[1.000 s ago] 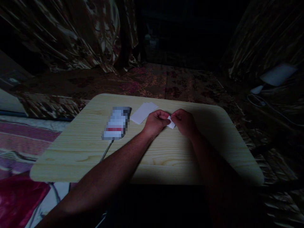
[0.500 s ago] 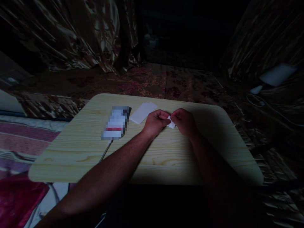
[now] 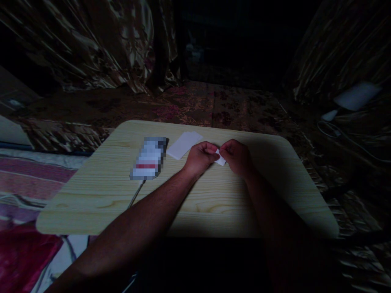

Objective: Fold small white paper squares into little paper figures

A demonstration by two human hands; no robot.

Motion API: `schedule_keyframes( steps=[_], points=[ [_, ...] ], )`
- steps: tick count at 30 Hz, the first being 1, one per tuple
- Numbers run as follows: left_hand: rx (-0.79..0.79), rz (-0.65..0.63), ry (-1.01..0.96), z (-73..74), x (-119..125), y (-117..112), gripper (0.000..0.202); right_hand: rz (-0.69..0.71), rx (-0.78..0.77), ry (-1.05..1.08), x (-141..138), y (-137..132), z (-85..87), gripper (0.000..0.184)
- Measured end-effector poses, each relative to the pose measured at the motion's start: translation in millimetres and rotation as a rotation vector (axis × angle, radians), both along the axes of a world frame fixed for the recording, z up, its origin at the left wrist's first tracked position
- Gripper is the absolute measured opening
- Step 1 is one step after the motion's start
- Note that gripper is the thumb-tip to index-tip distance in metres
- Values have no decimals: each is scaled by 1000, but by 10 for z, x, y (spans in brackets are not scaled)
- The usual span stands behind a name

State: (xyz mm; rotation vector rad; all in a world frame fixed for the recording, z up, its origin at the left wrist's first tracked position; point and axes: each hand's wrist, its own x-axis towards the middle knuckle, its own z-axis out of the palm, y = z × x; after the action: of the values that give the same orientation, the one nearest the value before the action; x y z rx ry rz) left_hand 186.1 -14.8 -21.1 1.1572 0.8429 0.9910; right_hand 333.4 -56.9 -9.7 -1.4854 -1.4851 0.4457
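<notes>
Between my hands is a small piece of white paper (image 3: pixel 220 160), apparently folded, just above or on the table. My left hand (image 3: pixel 201 156) pinches its left side between thumb and fingers. From the other side, my right hand (image 3: pixel 236 155) grips its upper right part with closed fingertips. The fingers cover much of the paper, so its full shape is hidden. Several white paper sheets (image 3: pixel 182 145) lie in a slightly fanned stack just beyond my left hand.
A blurred-out phone (image 3: pixel 148 158) with a cable (image 3: pixel 136 193) lies left on the pale wooden table (image 3: pixel 214 203). Beyond the table are a patterned cloth surface (image 3: pixel 195 99) and curtains (image 3: pixel 137 40). A white lamp-like object (image 3: pixel 356 97) stands at the right. Striped bedding (image 3: pixel 27 175) is at the left.
Hardly anything differs. Both hands keep their hold on the small paper in almost the same place; the stack and phone have not moved.
</notes>
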Motion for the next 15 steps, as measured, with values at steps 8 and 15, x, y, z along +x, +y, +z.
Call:
schedule_keyframes(
  steps=[8,15],
  points=[
    [-1,-33,23,-37,3,22,19,40,-9,-14,29,4,-18,8],
    [26,-55,34,-34,9,18,15,77,-18,16,26,10,-28,7]
  ],
)
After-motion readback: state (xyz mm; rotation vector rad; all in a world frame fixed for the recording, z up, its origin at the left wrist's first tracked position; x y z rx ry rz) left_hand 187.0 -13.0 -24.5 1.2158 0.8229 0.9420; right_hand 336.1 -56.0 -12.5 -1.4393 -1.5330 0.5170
